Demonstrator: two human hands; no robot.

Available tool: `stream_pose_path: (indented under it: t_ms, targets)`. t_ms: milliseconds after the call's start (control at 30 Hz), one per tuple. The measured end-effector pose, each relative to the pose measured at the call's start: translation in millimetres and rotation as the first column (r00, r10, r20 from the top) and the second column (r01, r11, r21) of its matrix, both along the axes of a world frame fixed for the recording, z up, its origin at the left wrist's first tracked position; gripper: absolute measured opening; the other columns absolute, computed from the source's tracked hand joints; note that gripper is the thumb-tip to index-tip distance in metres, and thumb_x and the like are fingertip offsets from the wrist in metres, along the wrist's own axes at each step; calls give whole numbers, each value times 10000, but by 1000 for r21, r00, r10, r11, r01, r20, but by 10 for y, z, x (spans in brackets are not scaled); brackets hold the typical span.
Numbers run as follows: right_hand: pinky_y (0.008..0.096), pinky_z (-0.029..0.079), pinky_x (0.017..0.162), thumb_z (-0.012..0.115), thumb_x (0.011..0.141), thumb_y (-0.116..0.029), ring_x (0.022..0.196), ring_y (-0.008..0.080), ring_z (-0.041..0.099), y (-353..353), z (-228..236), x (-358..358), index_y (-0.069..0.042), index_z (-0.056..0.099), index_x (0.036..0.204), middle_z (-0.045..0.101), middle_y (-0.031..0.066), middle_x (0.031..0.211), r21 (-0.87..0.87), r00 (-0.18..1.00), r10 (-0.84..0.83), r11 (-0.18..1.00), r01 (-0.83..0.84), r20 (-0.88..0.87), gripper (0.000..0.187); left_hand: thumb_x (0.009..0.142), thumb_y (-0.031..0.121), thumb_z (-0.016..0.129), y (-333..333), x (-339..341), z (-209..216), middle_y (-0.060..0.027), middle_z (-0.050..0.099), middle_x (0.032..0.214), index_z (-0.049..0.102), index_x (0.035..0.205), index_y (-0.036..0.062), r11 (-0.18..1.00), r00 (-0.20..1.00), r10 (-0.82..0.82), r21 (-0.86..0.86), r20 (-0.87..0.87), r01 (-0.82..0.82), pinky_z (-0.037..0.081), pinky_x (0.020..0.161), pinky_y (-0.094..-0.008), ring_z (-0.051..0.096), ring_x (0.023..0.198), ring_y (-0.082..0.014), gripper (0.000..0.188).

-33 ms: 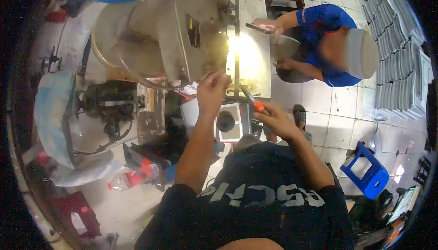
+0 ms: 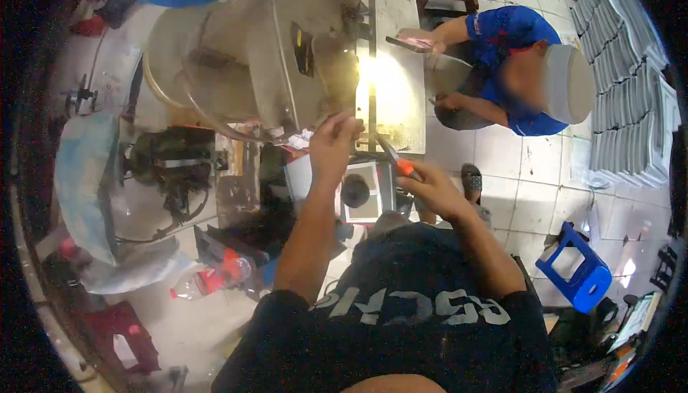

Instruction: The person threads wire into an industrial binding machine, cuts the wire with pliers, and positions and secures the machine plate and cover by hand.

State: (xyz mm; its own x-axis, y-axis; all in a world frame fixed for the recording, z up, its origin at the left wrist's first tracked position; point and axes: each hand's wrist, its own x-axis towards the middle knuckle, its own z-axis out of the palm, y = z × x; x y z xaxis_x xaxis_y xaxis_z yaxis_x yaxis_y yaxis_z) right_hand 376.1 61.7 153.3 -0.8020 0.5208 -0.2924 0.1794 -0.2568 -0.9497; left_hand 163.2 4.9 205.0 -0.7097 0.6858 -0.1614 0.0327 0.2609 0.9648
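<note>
- While the right hand (image 2: 436, 187) is wrapped round the orange handle of a hand tool (image 2: 390, 151), the tool's narrow grey end points away from the fist, between ten and eleven o'clock.
- Hand tool, long axis: slanted, half past ten to half past four; exact kind not clear at this size.
- Dark strip (image 2: 372, 103): straight, long axis twelve to six, along the pale board (image 2: 403, 117); lower end just beside the tool's tip. Contact between the two: cannot tell.
- Left hand (image 2: 337, 135): at nine o'clock from the strip's lower end, fingers curled in toward one another; whether anything is pinched in them, cannot tell.
- Nearness: left fingertips close to the strip; right fist farther off, at about five o'clock from its lower end, spanning the gap by the tool alone. Tool's tip lies at about four o'clock from the left fingertips.
- Judged key relation: slanted tool against upright strip, tip leading, left fingers close by on the opposite side.
- Large beige machine (image 2: 261, 70): toward eleven o'clock from the left hand.
- Co-worker's phone (image 2: 410, 43): about one o'clock from the left hand.
</note>
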Motion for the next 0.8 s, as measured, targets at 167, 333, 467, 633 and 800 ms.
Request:
stream_pose_path:
  t_ms: [167, 333, 467, 633, 800]
  targets:
    - [329, 450, 794, 646, 873, -387, 844, 172, 564, 15, 104, -87, -12, 619, 1118, 640, 95, 910, -82, 999, 42, 996, -41, 6, 449, 949, 177, 595, -143, -81, -38, -98, 688, 1003, 609, 1171, 5, 999, 997, -28, -20, -71, 26, 515, 770, -267, 663, 894, -157, 281]
    - [328, 453, 812, 656, 872, -384, 864, 171, 575, -11, 49, -90, -14, 616, 1137, 641, 96, 916, -73, 1000, -7, 997, 8, 8, 457, 992, 291, 518, -179, -149, 57, -72, 686, 1024, 623, 1170, 46, 1000, 996, -31, -7, -78, 30, 497, 767, -281, 654, 927, -158, 320]
    - [327, 459, 816, 661, 873, -373, 880, 174, 582, 20, 264, -46, -23, 612, 1157, 651, 91, 950, -42, 998, -18, 999, 21, 67, 454, 999, 308, 499, -264, -251, 51, -23, 665, 978, 624, 1176, 47, 994, 993, -110, 27, 47, 108, 463, 731, -244, 589, 866, -92, 339]
    - [322, 463, 810, 671, 873, -358, 879, 163, 580, -123, 142, -31, -18, 606, 1183, 659, 78, 955, -32, 998, -64, 997, 64, 12, 464, 990, 333, 521, -196, -290, 207, 28, 642, 876, 633, 1214, 53, 961, 962, -262, -114, -79, 253, 425, 662, -196, 517, 749, -24, 376]
    - [310, 462, 800, 672, 874, -349, 867, 149, 575, -272, 215, -16, -22, 604, 1200, 658, 70, 940, 13, 995, -96, 995, 95, 37, 468, 920, 382, 620, -130, -464, 95, -48, 687, 778, 670, 1170, 59, 909, 864, -366, -331, -347, 252, 477, 713, -250, 605, 692, -92, 412]
